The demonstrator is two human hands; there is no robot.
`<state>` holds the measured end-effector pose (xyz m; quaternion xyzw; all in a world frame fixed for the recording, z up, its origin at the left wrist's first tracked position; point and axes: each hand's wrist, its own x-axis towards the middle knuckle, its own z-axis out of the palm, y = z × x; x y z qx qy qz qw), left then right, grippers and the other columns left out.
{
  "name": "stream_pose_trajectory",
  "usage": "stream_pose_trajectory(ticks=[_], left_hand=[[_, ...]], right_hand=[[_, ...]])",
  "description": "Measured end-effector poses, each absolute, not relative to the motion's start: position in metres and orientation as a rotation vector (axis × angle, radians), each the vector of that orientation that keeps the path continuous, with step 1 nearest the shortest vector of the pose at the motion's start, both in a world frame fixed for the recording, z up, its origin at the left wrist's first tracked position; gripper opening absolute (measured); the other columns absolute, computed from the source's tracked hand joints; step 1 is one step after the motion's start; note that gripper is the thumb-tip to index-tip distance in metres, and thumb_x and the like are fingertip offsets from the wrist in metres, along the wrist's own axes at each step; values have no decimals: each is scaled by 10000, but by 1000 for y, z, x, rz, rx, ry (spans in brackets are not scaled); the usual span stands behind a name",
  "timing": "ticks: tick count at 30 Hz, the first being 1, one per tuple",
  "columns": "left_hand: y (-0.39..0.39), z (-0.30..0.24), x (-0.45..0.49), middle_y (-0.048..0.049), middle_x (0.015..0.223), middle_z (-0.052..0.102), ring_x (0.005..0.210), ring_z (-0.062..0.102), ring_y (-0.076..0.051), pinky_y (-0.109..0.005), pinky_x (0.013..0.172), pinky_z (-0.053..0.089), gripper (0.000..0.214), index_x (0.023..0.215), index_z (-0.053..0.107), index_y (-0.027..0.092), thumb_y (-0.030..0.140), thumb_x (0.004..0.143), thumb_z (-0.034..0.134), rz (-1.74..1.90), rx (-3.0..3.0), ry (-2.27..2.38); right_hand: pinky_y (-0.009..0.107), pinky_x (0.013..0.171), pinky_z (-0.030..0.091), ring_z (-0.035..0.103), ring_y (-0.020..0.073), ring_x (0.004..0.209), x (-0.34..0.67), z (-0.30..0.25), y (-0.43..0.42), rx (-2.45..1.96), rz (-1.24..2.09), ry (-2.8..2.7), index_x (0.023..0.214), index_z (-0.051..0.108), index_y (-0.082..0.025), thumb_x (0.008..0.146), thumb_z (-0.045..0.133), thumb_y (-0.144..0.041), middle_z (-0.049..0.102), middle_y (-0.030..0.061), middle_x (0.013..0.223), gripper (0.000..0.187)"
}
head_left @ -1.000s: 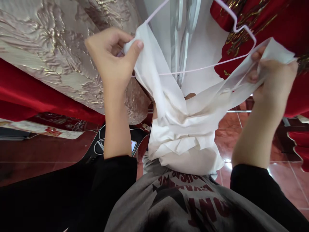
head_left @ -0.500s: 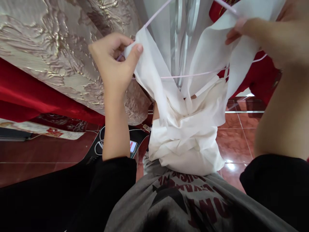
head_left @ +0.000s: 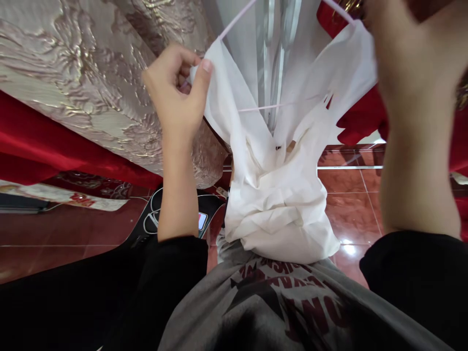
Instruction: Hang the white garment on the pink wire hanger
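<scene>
A white garment (head_left: 278,209) hangs in front of me on a thin lilac hanger (head_left: 239,18), its lower part bunched over my lap. My left hand (head_left: 179,87) is closed on the garment's left shoulder, thumb on top, at the hanger's left end. The hanger's lower bar runs across behind and through the cloth. To the right, my right hand (head_left: 413,48) is raised beside the garment's right shoulder, smeared by motion. Its fingers are partly cut off at the top edge. Whether it touches the cloth I cannot tell.
Beige embossed fabric with gold sheen (head_left: 84,68) hangs at left, above red cloth (head_left: 54,146). Several pale metal bars (head_left: 268,63) stand behind the garment. A phone (head_left: 202,221) and white cable (head_left: 149,222) lie on a black surface at lower left. Red tiles (head_left: 351,204) cover the floor.
My right hand has moved up and away from the garment's right shoulder, which now drapes over the hanger's right end. My left hand keeps its hold, barely shifted.
</scene>
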<state>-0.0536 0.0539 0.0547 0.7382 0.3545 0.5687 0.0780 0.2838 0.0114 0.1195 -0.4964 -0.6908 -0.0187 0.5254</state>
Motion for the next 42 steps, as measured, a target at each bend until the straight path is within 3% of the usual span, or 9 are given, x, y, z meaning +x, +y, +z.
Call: stream_pose_trajectory(ticks=[3, 6, 10, 12, 14, 17, 21, 28, 42], left_hand=[[51, 54, -50, 16, 705, 515, 620, 392, -101, -225, 586, 364, 203, 804, 685, 119, 263, 926, 759, 1760, 1972, 1125], [39, 49, -45, 2, 812, 584, 737, 511, -122, -224, 724, 472, 207, 911, 712, 144, 311, 858, 823, 1766, 1908, 1139], [18, 23, -32, -46, 1228, 597, 1170, 565, -232, -378, 1067, 459, 408, 1162, 652, 217, 505, 892, 752, 2117, 1821, 1114], [7, -1, -19, -44, 1272, 564, 1290, 510, -259, -450, 1155, 384, 398, 1197, 585, 264, 549, 936, 678, 2373, 1643, 1122], [-3, -26, -1, -53, 1245, 554, 1281, 522, -265, -476, 1141, 391, 373, 1167, 536, 281, 577, 958, 622, 2476, 1413, 1157], [-17, -55, 26, -98, 1208, 572, 1170, 591, -255, -437, 1033, 484, 401, 1180, 500, 260, 585, 964, 592, 2245, 1296, 1105], [-27, -67, 45, -79, 1083, 629, 1034, 648, -238, -362, 935, 532, 520, 1137, 525, 214, 549, 832, 781, 2017, 1373, 1125], [-23, -68, 28, -43, 921, 661, 908, 674, -223, -335, 856, 554, 331, 1008, 635, 189, 485, 879, 706, 2080, 1345, 1357], [-26, -60, 30, -53, 983, 653, 968, 663, -240, -377, 919, 558, 377, 1018, 625, 219, 542, 858, 736, 2031, 1376, 1220]], right_hand=[[296, 780, 477, 585, 108, 840, 250, 79, 11, -1033, -50, -2063, 904, 652, -157, 1012, 425, -435, 643, 46, 896, 374], [418, 1000, 467, 593, 192, 1029, 234, 33, 18, -1048, 77, -2235, 1149, 650, -258, 979, 490, -434, 666, 43, 1085, 292], [482, 1077, 410, 577, 214, 1020, 225, 0, 14, -1162, 92, -2069, 1197, 639, -296, 984, 439, -492, 660, 51, 1050, 352], [474, 1095, 403, 579, 212, 1020, 220, -5, 5, -1177, 101, -1988, 1199, 636, -304, 983, 431, -511, 659, 50, 1071, 362], [462, 1090, 412, 584, 206, 1008, 214, -7, -3, -1180, 84, -1946, 1194, 632, -309, 989, 412, -498, 660, 45, 1081, 355], [452, 1061, 426, 585, 193, 976, 205, -11, -11, -1179, 26, -1918, 1169, 634, -301, 1002, 390, -423, 665, 33, 1056, 320], [445, 1049, 423, 576, 174, 929, 199, -17, -13, -1127, 1, -1851, 1122, 646, -300, 1004, 399, -362, 667, 12, 1012, 280], [438, 1043, 409, 565, 171, 905, 199, -20, -12, -1105, 68, -1830, 1088, 656, -304, 1005, 402, -375, 661, 13, 1029, 276], [444, 1030, 413, 554, 182, 918, 196, -21, -13, -1142, 46, -1842, 1101, 642, -299, 1008, 382, -395, 659, 17, 1032, 291]])
